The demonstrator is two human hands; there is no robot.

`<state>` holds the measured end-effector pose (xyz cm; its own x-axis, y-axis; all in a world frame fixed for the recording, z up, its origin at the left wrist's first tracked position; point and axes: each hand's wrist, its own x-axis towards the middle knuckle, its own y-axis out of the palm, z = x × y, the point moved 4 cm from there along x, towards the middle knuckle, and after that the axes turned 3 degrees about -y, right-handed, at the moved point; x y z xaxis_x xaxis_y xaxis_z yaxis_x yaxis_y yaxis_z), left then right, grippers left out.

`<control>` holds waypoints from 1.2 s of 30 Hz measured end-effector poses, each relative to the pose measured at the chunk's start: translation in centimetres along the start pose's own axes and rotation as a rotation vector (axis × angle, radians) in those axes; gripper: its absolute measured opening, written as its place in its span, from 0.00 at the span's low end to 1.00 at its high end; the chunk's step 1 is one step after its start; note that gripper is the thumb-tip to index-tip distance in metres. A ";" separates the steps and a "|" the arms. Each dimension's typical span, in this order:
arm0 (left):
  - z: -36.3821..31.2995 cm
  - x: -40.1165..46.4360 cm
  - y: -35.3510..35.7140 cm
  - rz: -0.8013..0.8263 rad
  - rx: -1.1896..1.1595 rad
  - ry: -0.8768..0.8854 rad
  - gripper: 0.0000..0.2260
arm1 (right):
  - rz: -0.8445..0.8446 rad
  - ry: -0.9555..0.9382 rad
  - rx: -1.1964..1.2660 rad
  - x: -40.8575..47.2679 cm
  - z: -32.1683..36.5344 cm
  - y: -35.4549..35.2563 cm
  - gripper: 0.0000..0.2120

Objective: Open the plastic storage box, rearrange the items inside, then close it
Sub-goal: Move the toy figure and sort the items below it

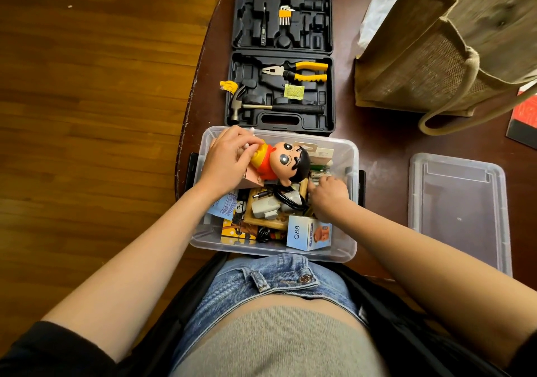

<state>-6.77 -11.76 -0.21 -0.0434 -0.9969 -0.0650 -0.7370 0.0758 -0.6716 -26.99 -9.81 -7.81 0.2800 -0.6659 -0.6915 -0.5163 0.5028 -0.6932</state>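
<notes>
I'm sorting the clear plastic box (347, 155): my left hand (229, 158) holds the red-shirted doll (286, 163), my right hand (329, 195) digs, grip hidden; next I tidy.

One clear plastic storage box (345, 155), open, with one clear lid (459, 211) lying apart to its right; two hands, a left hand (229, 158) and a right hand (328, 196), both inside the box; one cartoon doll (286, 161) in a red shirt; one blue carton (308, 232) marked Q88; one grey adapter (266, 206) with a black cable; one black tool case (282, 57) lying open (two halves, hinged); in it one hammer (261, 106), one pair of yellow-handled pliers (296, 73) and one set of hex keys (284, 14); one jute bag (430, 57).
</notes>
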 end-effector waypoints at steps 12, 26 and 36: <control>0.0 0.1 -0.2 0.042 -0.031 0.001 0.08 | 0.061 -0.048 -0.024 -0.5 0.2 -1.5 0.23; 4.0 -3.2 -3.3 -0.131 -0.007 -0.151 0.13 | -0.008 -0.544 0.634 -6.9 5.1 -9.4 0.12; 7.9 -5.6 -4.4 -0.056 -0.192 -0.360 0.16 | -0.170 -0.419 0.348 -1.3 13.8 -9.4 0.28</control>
<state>2.04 -6.33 -2.70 0.2144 -0.9265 -0.3092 -0.8454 -0.0175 -0.5339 -11.34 -6.06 -3.13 0.6695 -0.5137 -0.5365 -0.1589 0.6065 -0.7790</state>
